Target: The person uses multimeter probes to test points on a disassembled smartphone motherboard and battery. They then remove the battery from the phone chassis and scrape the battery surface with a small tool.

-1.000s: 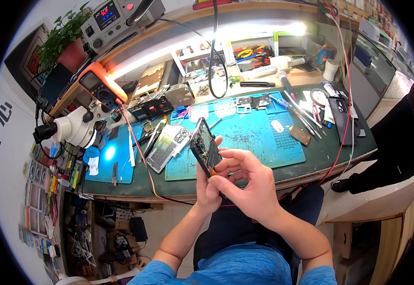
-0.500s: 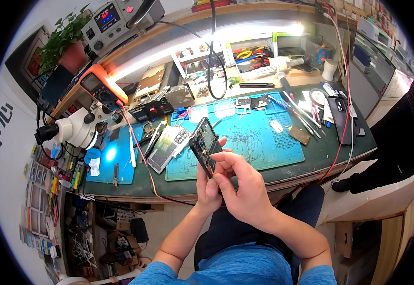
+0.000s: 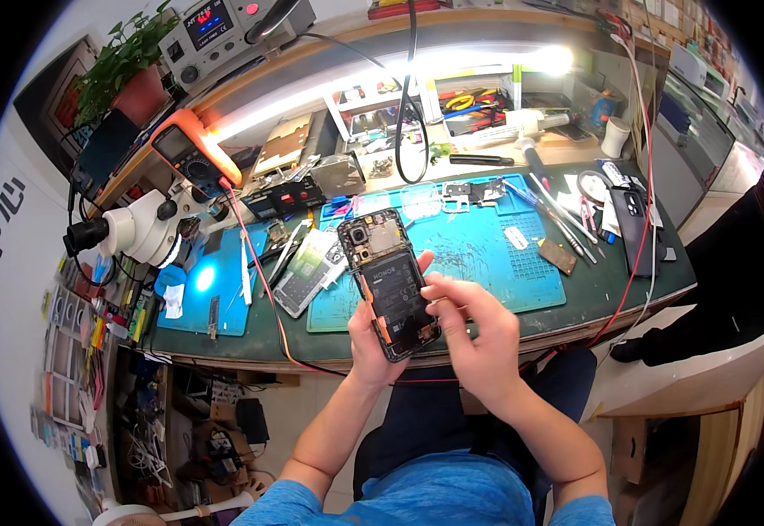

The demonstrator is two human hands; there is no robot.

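An opened smartphone [image 3: 392, 285] lies in my left hand [image 3: 373, 351], its back cover off. Its black battery, the camera lenses at the top and orange flex strips along the left side show. My left thumb grips the phone's left edge, while the fingertips come round its right edge from beneath. At the phone's lower right edge is my right hand [image 3: 480, 329], thumb and forefinger close together. Whether something small sits between those fingertips I cannot make out. Left of the phone, on the bench, rests a detached phone back panel [image 3: 305, 279].
A blue repair mat [image 3: 478, 272] lies beneath the hands, with phone parts [image 3: 472, 195] at its far edge. Soldering tools [image 3: 557, 223] and a dark phone [image 3: 632, 230] are to the right. A microscope [image 3: 137, 232] and an orange multimeter [image 3: 194, 156] stand left. Red cables [image 3: 264, 294] cross the bench.
The phone has turned from a steep, nearly edge-on tilt to face up toward me. My right hand has moved slightly right, from the phone's lower end to its lower right edge.
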